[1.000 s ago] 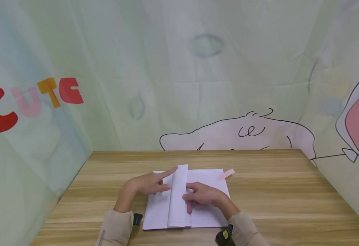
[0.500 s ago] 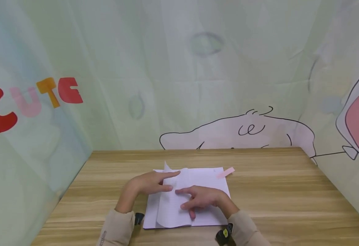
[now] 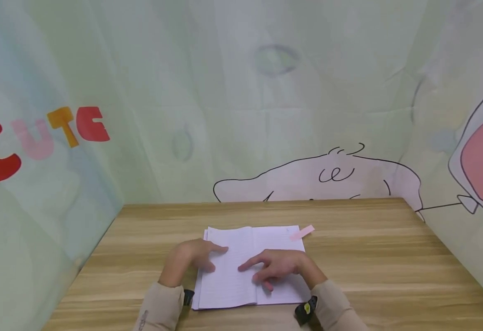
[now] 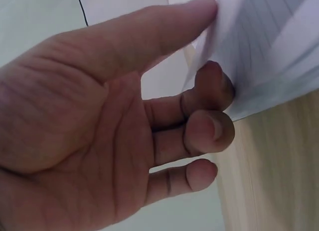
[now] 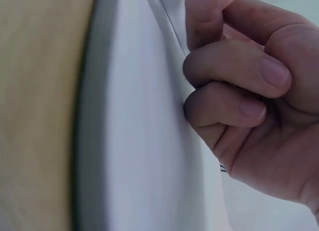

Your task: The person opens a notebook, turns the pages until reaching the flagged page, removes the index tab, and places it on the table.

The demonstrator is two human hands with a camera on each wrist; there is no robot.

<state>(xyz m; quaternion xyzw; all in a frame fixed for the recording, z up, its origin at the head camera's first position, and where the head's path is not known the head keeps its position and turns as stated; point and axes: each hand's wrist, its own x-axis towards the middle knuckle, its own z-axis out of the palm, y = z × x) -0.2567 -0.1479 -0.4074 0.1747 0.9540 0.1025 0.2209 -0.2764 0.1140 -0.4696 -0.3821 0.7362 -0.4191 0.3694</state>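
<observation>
A notebook [image 3: 229,285] with faintly lined white pages lies spread on the table. My left hand [image 3: 196,255] reaches over its left page, a little blurred, with the index finger pointing inward. In the left wrist view, the thumb and bent index fingertip of the left hand [image 4: 124,111] are right at the paper [image 4: 269,47], with no page seen pinched between them. My right hand [image 3: 280,265] rests on the notebook near the centre fold, index finger stretched onto the left page. The right wrist view shows other fingers of the right hand [image 5: 244,86] bent against the paper.
A pink paper strip [image 3: 303,232] sticks out past the notebook's upper right corner. The wooden table [image 3: 373,257] ends at a pale printed curtain [image 3: 241,110] behind and at both sides. Dark wrist cameras sit at both cuffs.
A page that stood folded up near the middle has come over to the left and now lies nearly flat. My left hand has drawn back left; the right index finger has moved onto the left page.
</observation>
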